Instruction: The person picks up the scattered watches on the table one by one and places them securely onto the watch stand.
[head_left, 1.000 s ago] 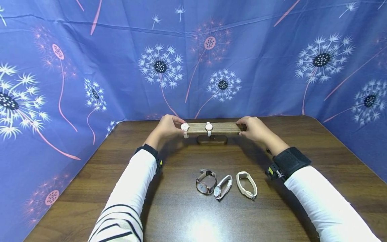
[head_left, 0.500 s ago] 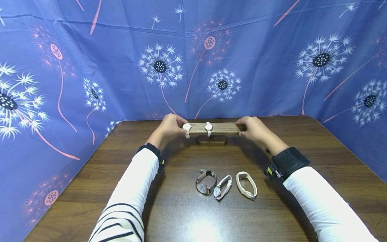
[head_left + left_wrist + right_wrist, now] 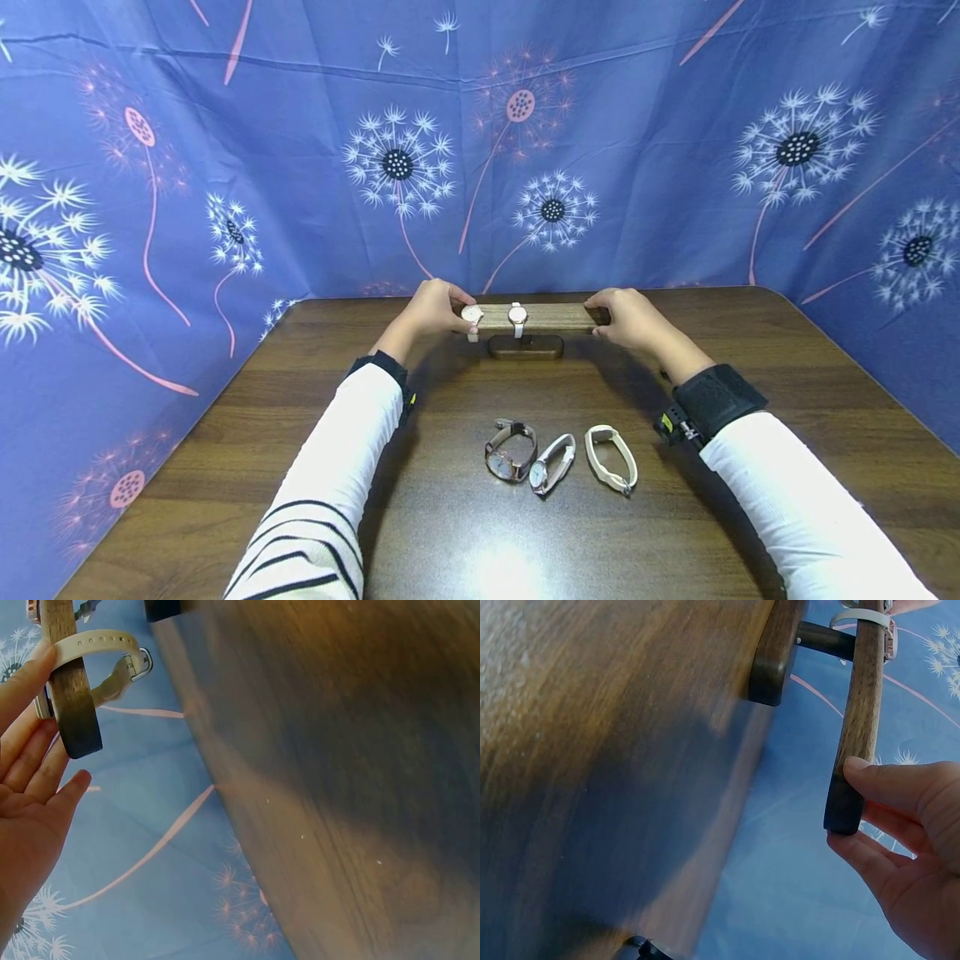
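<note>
A wooden watch stand has a horizontal bar (image 3: 551, 317) on a dark base (image 3: 527, 347) near the table's far edge. My left hand (image 3: 431, 308) pinches a white watch (image 3: 472, 315) that is looped over the bar's left end. In the left wrist view its strap (image 3: 97, 641) wraps the bar (image 3: 71, 697) and my index fingertip touches it. A second white watch (image 3: 517, 315) hangs at the bar's middle. My right hand (image 3: 630, 319) grips the bar's right end, thumb above and fingers below the bar (image 3: 859, 705).
Three watches lie on the dark wooden table (image 3: 450, 533) in front of me: a brown-strapped one (image 3: 512, 452), a pale pink one (image 3: 550, 465) and a cream one (image 3: 612, 457). A blue dandelion-print cloth (image 3: 300, 167) closes in the table's back and sides.
My left hand has slid the white watch to the right along the bar, further in from its left end. The right hand and the stand have stayed put.
</note>
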A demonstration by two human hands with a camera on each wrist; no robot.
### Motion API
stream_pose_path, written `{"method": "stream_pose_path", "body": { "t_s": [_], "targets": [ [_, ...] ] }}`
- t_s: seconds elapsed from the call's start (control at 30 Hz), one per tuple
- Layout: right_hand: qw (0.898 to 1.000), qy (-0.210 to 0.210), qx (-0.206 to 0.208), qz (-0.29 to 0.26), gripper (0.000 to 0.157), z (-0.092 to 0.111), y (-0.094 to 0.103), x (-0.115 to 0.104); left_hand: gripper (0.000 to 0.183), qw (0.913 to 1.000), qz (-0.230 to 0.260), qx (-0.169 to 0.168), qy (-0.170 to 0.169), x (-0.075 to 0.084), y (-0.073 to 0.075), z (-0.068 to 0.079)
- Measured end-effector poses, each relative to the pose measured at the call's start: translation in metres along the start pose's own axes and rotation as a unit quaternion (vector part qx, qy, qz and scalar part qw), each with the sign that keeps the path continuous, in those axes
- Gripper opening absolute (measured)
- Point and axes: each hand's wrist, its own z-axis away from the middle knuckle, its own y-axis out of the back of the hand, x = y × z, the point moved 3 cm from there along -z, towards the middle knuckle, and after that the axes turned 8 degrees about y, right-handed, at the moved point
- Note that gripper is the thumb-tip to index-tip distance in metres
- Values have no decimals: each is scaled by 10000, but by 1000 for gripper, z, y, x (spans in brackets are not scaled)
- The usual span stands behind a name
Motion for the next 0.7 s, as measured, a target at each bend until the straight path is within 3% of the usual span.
{"method": "stream_pose_path", "body": {
  "t_s": [0.7],
  "targets": [
    [9999, 85, 88, 119, 40, -2, -2, 2, 43, 9984, -482, -77, -272, 22, -14, -12]
  ]
}}
